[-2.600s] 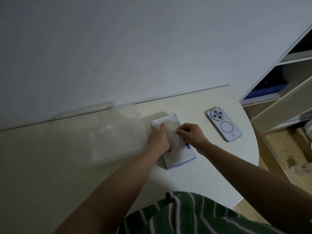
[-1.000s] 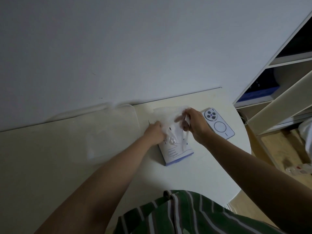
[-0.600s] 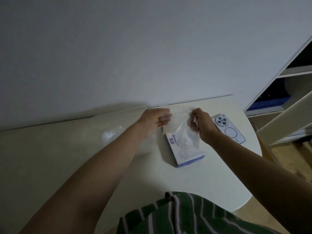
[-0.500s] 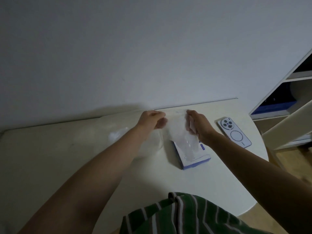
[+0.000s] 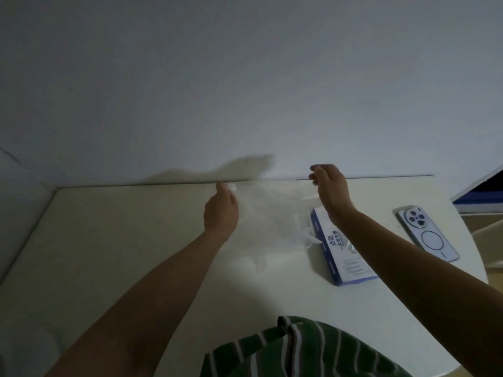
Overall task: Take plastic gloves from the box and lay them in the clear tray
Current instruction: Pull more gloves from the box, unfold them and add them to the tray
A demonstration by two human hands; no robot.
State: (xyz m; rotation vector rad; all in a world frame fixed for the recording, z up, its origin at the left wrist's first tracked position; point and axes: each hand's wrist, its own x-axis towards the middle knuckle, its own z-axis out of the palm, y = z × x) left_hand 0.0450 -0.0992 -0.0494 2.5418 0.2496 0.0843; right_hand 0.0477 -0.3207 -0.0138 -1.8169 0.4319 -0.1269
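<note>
Both hands are holding a thin plastic glove (image 5: 272,205) spread between them above the white table (image 5: 122,240). The left hand (image 5: 221,210) is pinching one edge with curled fingertips, and the right hand (image 5: 330,189) is pinching the opposite edge. The glove box (image 5: 344,257) is lying flat beneath the right forearm, with a phone (image 5: 427,235) lying near it.
</note>
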